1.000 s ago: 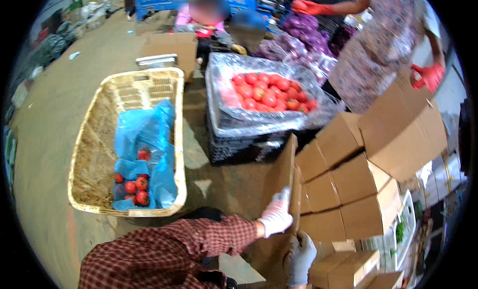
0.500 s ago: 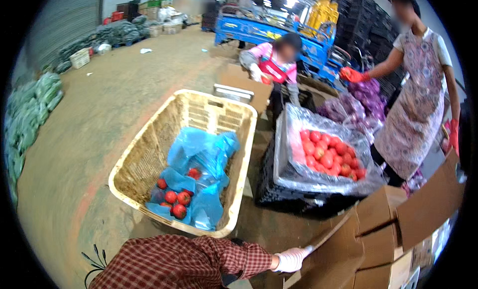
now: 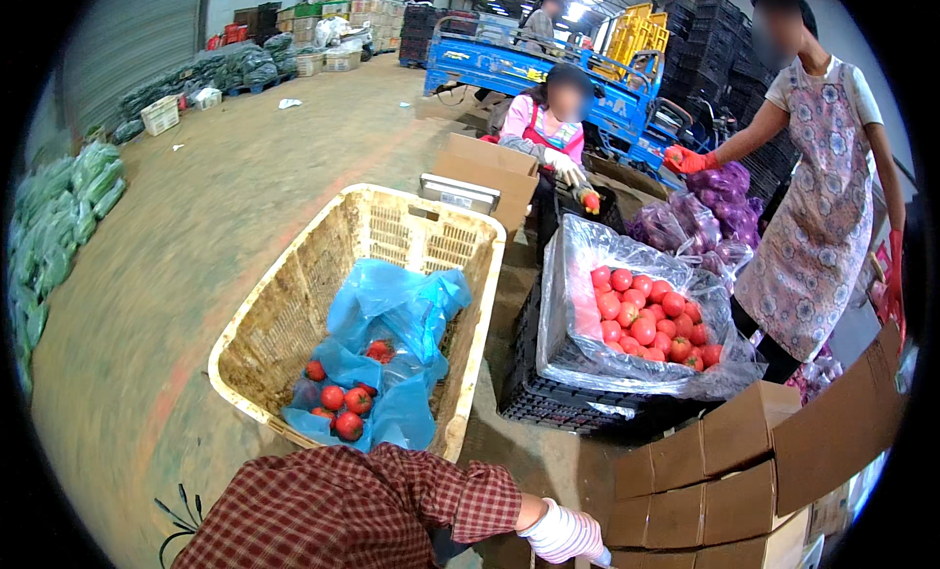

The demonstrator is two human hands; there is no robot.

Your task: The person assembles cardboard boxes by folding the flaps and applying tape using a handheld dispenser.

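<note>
My left hand (image 3: 568,533), in a white glove with pinkish stripes, reaches rightward at the lower edge. Its fingers are pressed together at the edge of an open brown cardboard box (image 3: 676,466); the fingertips are partly cut off. My right hand is out of view. Ahead on the left stands a dirty cream plastic crate (image 3: 284,305), with a blue plastic bag (image 3: 397,305) and several red tomatoes (image 3: 349,426) inside. Right of it, a black crate (image 3: 548,403) bears a clear plastic liner (image 3: 573,349) filled with red tomatoes (image 3: 643,331).
A seated person (image 3: 553,118) holds a tomato near a black crate; a standing person in a floral apron (image 3: 813,216) wears red gloves. Purple net bags (image 3: 725,197) lie between them. Farther back stands a blue cargo vehicle (image 3: 509,65). Green bags (image 3: 69,216) line the left side.
My left hand has moved slightly down, and the cardboard flap beside it has swung out of its former place. The seated person's gloved hand has shifted right with a tomato.
</note>
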